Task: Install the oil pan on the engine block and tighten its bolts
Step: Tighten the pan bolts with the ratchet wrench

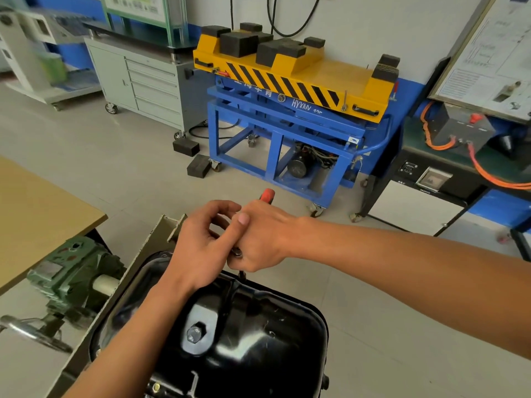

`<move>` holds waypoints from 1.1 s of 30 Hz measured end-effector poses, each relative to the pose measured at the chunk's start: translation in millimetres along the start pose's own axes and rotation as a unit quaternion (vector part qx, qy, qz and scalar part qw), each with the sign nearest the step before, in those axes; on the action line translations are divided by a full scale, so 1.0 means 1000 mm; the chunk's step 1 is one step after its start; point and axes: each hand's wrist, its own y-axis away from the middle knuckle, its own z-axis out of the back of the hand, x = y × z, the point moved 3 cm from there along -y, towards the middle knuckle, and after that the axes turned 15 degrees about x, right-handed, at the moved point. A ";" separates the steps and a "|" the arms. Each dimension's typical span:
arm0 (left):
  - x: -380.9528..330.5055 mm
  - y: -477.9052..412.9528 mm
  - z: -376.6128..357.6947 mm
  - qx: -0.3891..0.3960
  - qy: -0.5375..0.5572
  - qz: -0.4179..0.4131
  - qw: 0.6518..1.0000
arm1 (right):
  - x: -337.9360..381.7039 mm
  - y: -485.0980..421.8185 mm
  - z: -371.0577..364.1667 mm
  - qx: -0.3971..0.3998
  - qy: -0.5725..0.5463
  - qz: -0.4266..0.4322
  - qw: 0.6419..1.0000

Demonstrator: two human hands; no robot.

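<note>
Pan: one glossy black pressed-metal oil pan, rounded corners, fine scratches and bright reflections, sump side up at bottom centre, directly below both hands
Bolt: one silver hex-head bolt on a flat raised pad of the oil pan
Tool: one red-handled tool, red end poking out above the knuckles, thin dark shaft reaching down to the far edge of the oil pan
Right grip: right hand, fingers wrapped tight round the red-handled tool
Left grip: left hand, fingers curled, thumb laid against the right hand; cannot tell what they hold
Left of pan: one dull green cast-metal gearbox
Behind: one yellow and blue steel lift trolley, black hazard stripes; two square black rubber blocks on the floor beside it
</note>
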 end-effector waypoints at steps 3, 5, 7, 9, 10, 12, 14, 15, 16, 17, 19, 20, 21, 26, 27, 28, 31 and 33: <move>0.000 -0.001 -0.001 0.000 0.000 0.001 1.000 | 0.000 0.002 0.001 -0.024 0.009 0.017 1.000; 0.000 -0.001 -0.001 -0.003 -0.001 0.001 1.000 | -0.001 0.002 0.000 -0.027 0.013 0.018 0.999; -0.001 0.000 -0.001 -0.006 -0.003 -0.003 1.000 | 0.002 0.001 -0.003 -0.019 0.030 0.024 0.999; -0.002 0.002 -0.001 -0.010 0.001 -0.005 1.000 | 0.005 0.002 -0.003 -0.043 0.033 0.064 0.996; -0.002 0.003 -0.001 -0.013 0.002 -0.007 1.000 | 0.007 0.004 -0.002 -0.063 0.029 0.092 0.993; -0.003 0.005 -0.001 -0.019 -0.004 -0.012 1.000 | 0.008 0.008 -0.003 -0.085 0.042 0.139 0.986; -0.003 0.006 -0.001 -0.023 -0.014 -0.015 1.000 | 0.009 0.010 -0.005 -0.080 0.066 0.177 0.979; -0.003 0.006 -0.002 -0.024 -0.018 -0.016 0.999 | 0.009 0.010 -0.007 -0.067 0.074 0.184 0.978; -0.003 0.006 -0.002 -0.026 -0.022 -0.016 0.999 | 0.009 0.009 -0.009 -0.055 0.077 0.184 0.978; -0.003 0.005 -0.001 -0.028 -0.025 -0.014 0.999 | 0.007 0.007 -0.011 -0.047 0.078 0.178 0.980; -0.003 0.004 -0.001 -0.028 -0.025 -0.007 0.999 | 0.006 -0.002 -0.012 0.009 0.091 0.114 0.989; -0.003 0.003 -0.001 -0.024 -0.023 -0.003 0.999 | 0.006 -0.006 -0.013 0.047 0.105 0.069 0.991; -0.003 0.002 -0.002 -0.020 -0.021 0.000 1.000 | 0.007 -0.010 -0.013 0.060 0.111 0.036 0.991; -0.003 0.005 0.000 -0.024 -0.022 -0.006 0.999 | 0.018 -0.009 -0.005 0.024 0.060 0.048 0.997; -0.004 0.006 0.000 -0.026 -0.024 -0.007 0.999 | 0.020 -0.006 -0.002 -0.006 0.044 0.077 0.996; -0.004 0.006 -0.001 -0.028 -0.025 -0.010 0.999 | 0.020 -0.002 0.001 -0.050 0.037 0.109 0.992; -0.005 0.004 -0.001 -0.050 -0.024 -0.019 0.998 | 0.014 0.002 0.003 -0.039 0.115 0.206 0.971; -0.003 0.003 0.002 -0.081 -0.007 -0.024 0.996 | 0.011 -0.001 0.010 0.005 0.162 0.278 0.947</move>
